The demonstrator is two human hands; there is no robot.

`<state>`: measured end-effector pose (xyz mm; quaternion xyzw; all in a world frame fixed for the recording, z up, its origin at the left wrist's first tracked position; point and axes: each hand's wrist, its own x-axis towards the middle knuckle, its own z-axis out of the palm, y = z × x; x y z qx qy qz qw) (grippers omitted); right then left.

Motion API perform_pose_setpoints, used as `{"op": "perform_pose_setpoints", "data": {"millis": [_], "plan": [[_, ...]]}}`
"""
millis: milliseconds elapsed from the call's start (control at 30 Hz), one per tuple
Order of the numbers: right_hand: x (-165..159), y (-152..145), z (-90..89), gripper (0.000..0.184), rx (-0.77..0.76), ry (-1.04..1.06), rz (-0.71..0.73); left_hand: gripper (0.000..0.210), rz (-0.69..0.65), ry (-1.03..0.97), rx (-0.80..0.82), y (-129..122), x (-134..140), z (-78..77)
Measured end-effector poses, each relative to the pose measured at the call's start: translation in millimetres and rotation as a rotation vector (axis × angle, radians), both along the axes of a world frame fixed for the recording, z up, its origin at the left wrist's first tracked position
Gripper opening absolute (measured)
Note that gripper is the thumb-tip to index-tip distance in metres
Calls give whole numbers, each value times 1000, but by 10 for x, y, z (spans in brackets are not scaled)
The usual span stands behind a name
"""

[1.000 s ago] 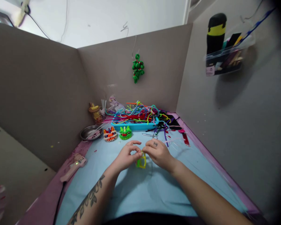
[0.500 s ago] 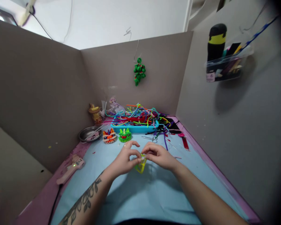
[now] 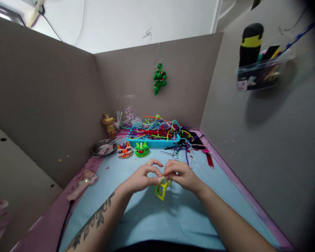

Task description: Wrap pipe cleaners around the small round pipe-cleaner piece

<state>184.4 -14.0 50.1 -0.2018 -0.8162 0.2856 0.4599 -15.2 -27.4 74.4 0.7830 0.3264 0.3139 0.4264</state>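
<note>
A small yellow frame with a bit of green, apparently bent from fuzzy craft stems, hangs below my fingertips above the blue cloth. Thumb and fingers of my left hand pinch its upper left edge. On the other side, my right hand pinches the top near a small whitish bit. The fingertips of both hands almost meet there, so they hide part of the frame. Beyond my hands stand an orange animal head and a green animal head, both of fuzzy stems. Scissors lie to their right.
A blue tray at the back is heaped with coloured stems. At left are a metal bowl and a pink glue gun with a cord. Grey partitions surround the table, and a clear bin hangs on the right one.
The yellow frame has tilted and shows more of its open shape below my fingers. Both hands still pinch it. The whole view has shifted slightly.
</note>
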Motion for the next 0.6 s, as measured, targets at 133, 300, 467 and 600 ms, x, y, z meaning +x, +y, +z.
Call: {"op": "perform_pose_setpoints", "data": {"millis": [133, 300, 467, 600], "plan": [[-3, -24, 23, 9, -14, -27, -41, 19, -5, 5, 58, 7, -3, 4], [-28, -65, 53, 12, -149, -91, -130, 16, 135, 189, 296, -52, 43, 34], [-124, -4, -24, 14, -498, -48, -195, 17, 330, 464, 731, -182, 191, 57], [-149, 62, -115, 17, -624, -28, -180, 20, 346, 516, 814, -192, 226, -2]]}}
